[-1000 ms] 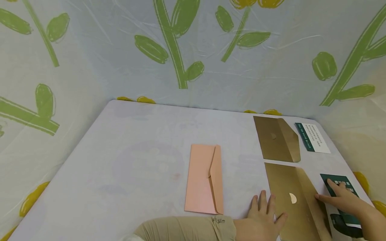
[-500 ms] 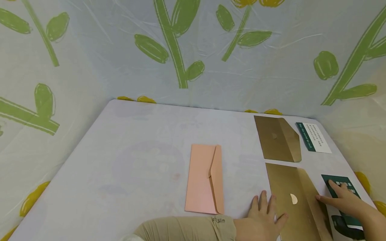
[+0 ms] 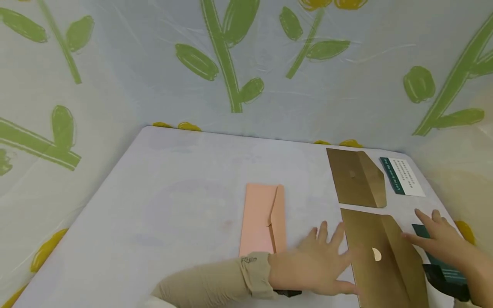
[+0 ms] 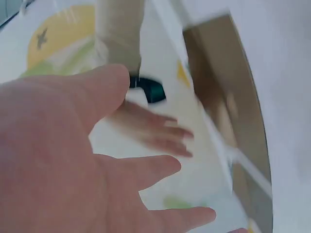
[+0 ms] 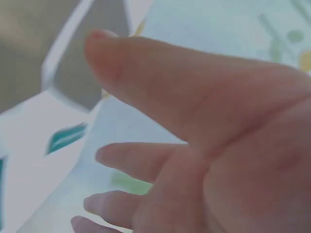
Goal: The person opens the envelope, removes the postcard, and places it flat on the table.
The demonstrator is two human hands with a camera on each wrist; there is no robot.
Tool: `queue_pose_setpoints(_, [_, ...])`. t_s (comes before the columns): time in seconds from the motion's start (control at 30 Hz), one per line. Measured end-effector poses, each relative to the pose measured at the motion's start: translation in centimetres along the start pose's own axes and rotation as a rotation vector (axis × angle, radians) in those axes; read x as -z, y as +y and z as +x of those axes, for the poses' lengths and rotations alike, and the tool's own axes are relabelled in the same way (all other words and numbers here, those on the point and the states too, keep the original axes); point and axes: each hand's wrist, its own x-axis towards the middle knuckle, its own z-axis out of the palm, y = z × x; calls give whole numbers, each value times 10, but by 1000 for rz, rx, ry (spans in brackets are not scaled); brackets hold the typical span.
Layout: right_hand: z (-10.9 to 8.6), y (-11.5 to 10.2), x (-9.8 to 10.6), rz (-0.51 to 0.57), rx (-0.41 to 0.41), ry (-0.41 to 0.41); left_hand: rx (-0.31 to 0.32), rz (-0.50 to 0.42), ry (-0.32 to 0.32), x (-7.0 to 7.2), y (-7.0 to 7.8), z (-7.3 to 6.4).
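Observation:
In the head view my left hand (image 3: 319,263) hovers with spread fingers at the left edge of the nearer gold envelope (image 3: 379,273). Its wrist and sleeve cover the lower end of a pink envelope (image 3: 258,218), whose flap faces right. My right hand (image 3: 443,239), fingers apart, is over a dark green card (image 3: 421,231) and hides much of it. The thumb reaches toward the gold envelope's flap; whether it touches is unclear. Both wrist views show an empty palm, the left hand (image 4: 63,155) and the right hand (image 5: 233,131).
Farther back lies a second gold envelope (image 3: 352,177), its pointed flap to the right. Beside it is a white and green card (image 3: 402,176) with printed text. The pale table (image 3: 173,205) is walled by a plant-patterned sheet (image 3: 154,94).
My left hand has lifted off the table and the gold envelope's edge and shifted slightly up and left. My right hand has risen from the green card.

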Motion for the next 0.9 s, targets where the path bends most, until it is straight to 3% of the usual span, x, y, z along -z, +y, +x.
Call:
queue_pose_setpoints(0.13, [-1, -39, 17, 56, 96, 96, 42, -87, 69, 14, -45, -28])
queue_pose_setpoints(0.27, [2, -85, 28, 151, 196, 236, 92, -192, 115, 17, -90, -52])
queue_pose_setpoints(0.4, [6, -135, 32, 217, 313, 381, 163, -340, 105, 7, -131, -72])
queue_pose_setpoints(0.53, [14, -180, 26, 241, 404, 454, 225, -415, 78, -10, -159, -81])
queue_pose_setpoints(0.6, [18, -199, 17, 260, 429, 434, 237, -425, 65, -20, -167, -83])
queue_pose_setpoints(0.7, [23, -222, -3, 314, 440, 331, 232, -393, 48, -38, -173, -84])
queue_pose_setpoints(0.9, [25, -247, -41, 429, 441, 95, 198, -376, 23, -63, -164, -79])
